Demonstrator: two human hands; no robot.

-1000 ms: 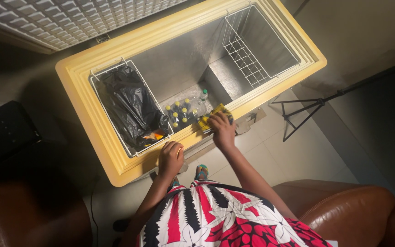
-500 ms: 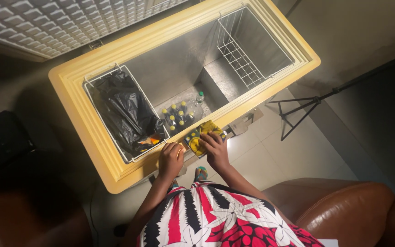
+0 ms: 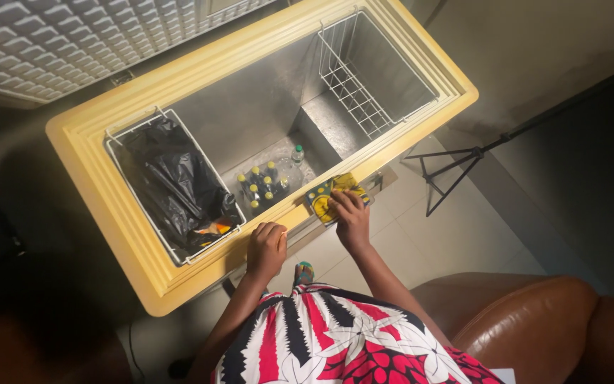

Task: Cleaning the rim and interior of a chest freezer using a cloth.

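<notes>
Right hand flat, fingers spread, pressing a yellow cloth on the freezer near rim. Left hand curled over the same rim further left, probably gripping only the edge. Bottles inside, just beyond; black bag in the left basket.

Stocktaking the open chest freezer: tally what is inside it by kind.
Yellow-capped bottles: 7
Green-capped clear bottle: 1
Wire baskets: 2
Black plastic bag: 1
Total: 11
</notes>
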